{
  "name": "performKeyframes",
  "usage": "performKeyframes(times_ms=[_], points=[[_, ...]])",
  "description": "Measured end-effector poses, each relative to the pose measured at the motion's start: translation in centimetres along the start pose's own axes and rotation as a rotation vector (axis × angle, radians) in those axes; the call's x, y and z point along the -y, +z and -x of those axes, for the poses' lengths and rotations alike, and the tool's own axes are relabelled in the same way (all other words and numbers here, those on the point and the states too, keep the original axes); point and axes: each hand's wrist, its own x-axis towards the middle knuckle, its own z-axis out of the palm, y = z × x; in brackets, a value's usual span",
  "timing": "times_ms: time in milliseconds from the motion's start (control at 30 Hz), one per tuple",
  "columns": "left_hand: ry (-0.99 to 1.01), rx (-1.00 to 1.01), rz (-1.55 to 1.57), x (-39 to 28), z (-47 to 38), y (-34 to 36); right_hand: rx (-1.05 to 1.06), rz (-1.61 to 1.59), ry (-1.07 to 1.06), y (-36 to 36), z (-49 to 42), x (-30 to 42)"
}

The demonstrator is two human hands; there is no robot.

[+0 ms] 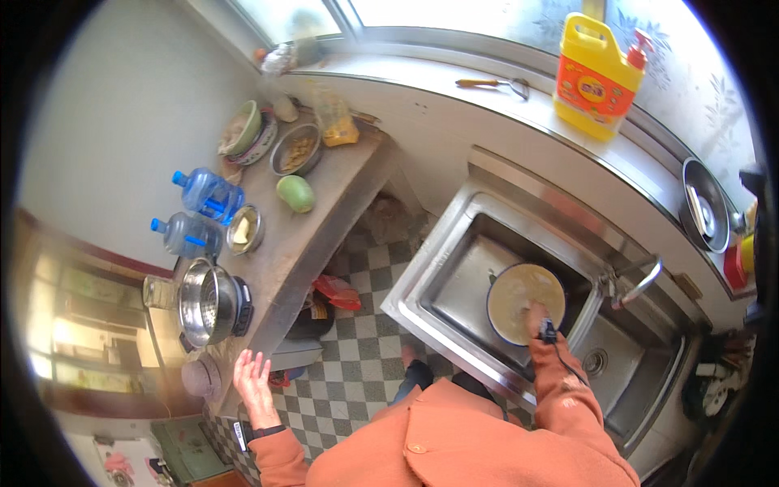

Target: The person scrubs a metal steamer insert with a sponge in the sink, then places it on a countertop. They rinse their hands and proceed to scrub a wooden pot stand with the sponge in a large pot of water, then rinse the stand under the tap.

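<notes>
My right hand (537, 316) reaches into a round enamel basin (492, 322) with a dark blue rim, which sits in the left bowl of a stainless steel sink (447, 274). Cloudy, pale tan liquid (517, 286) fills the basin, and my fingers are below its surface, so what they touch is hidden. A dark device with a thin cable is strapped at that wrist. My left hand (252, 374) is raised with its fingers apart and nothing in it, near the edge of the worktop (304, 243). Closest to it are a lilac lidded container (202, 376) and a steel colander (207, 304).
On the worktop are a green gourd-like vegetable (296, 193), several bowls and two blue-capped water jugs (213, 193). A faucet (639, 285) arches over the sink divider. The sill holds a yellow detergent jug (593, 85), a peeler (493, 83) and a dark pan (705, 207).
</notes>
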Motion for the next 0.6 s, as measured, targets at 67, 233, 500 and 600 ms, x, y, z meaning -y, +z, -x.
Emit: performKeyframes(times_ms=[67,233,500,600], points=[[-0.03,0.05,0.003,0.1,0.0,2.1,0.108,-0.58,0.19,-3.2,0.0,-0.4],[-0.087,0.276,0.043,1.7,-1.2,10.4,-0.001,-1.143,0.56,-9.5,2.2,0.6],[-0.408,0.75,0.256,5.6,-4.9,25.2,-0.197,-2.109,0.462,-9.3,4.3,1.4],[-0.438,0.879,0.253,6.2,-6.1,28.5,-0.276,-2.19,0.396,-9.7,4.3,1.7]])
